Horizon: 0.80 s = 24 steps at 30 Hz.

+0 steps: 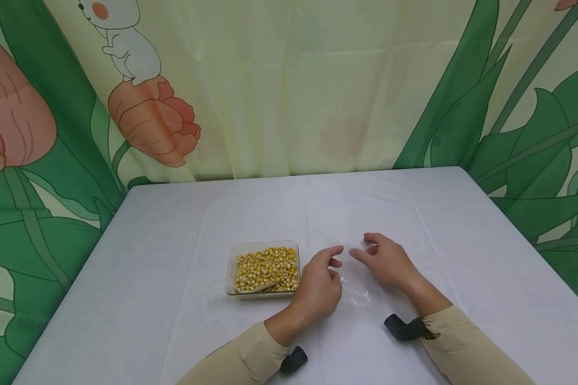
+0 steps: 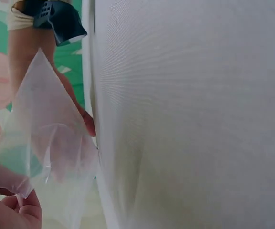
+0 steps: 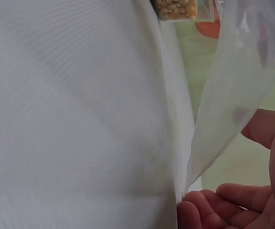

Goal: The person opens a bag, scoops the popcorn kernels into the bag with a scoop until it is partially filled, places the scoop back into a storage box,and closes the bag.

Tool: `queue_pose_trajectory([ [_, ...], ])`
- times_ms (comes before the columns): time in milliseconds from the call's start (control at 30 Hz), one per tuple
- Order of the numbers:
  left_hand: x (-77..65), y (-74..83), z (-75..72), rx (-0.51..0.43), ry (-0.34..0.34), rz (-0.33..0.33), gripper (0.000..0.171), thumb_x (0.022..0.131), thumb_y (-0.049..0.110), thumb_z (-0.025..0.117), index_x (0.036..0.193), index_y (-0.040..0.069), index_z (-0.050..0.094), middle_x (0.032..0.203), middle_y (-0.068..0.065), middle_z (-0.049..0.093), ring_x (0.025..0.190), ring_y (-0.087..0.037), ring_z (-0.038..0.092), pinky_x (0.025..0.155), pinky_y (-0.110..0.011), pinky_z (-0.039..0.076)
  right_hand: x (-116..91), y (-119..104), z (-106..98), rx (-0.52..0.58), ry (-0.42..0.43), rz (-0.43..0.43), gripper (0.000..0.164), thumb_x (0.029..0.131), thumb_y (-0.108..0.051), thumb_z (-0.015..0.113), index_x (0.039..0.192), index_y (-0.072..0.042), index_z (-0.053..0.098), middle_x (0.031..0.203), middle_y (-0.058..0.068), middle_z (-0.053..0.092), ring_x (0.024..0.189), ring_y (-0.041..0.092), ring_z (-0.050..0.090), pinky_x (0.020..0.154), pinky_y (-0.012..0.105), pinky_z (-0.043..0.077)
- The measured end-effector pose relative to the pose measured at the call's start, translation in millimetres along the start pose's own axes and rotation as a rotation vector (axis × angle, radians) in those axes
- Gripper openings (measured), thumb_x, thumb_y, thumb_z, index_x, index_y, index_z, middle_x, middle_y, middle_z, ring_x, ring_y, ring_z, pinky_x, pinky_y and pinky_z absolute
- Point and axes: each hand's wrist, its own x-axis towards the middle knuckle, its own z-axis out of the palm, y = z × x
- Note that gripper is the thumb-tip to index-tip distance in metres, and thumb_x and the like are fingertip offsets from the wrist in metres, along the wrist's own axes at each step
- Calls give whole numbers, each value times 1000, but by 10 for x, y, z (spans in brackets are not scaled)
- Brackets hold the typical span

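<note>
A clear plastic bag [image 1: 358,293] hangs upright between the two hands, close over the white cloth. My left hand [image 1: 320,283] pinches the bag's edge between thumb and fingertips, as the left wrist view shows. On the other side, the right hand [image 1: 390,262] has its thumb against the bag [image 3: 237,86], with loosely bent fingers [image 3: 240,202] near the lower corner and a gap between them and the thumb. Left of the hands stands a clear rectangular container [image 1: 228,275] filled with yellow corn kernels [image 1: 265,264]; the left hand overlaps its right side in the head view.
A white cloth [image 1: 173,224] covers the table. Behind it hangs a printed curtain [image 1: 289,96] with flowers, leaves and a rabbit. Black wrist devices [image 1: 404,327] stick out from both beige sleeves [image 1: 472,342].
</note>
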Motion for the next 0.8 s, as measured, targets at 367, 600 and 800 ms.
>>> queue_pose_trajectory([
  [367,-50,25,20,-120,127,224,44,88,-19,52,128,-2,60,115,-12,63,99,-21,64,84,-22,54,27,34,-40,96,-18,7,68,102,-43,55,143,9,44,140,27,52,128,43,50,101,55,45],
  [600,-46,26,26,-153,160,292,42,88,-21,52,126,-4,60,119,-15,63,100,-19,63,85,-26,55,22,37,-39,228,119,-25,52,102,-32,57,139,4,52,133,24,59,119,39,58,95,47,52],
  [800,-50,43,16,-151,194,307,42,87,-22,52,124,-4,61,117,-15,64,98,-20,63,84,-26,55,3,7,-78,351,301,-101,37,100,-20,63,128,5,59,119,20,67,100,23,67,80,15,52],
])
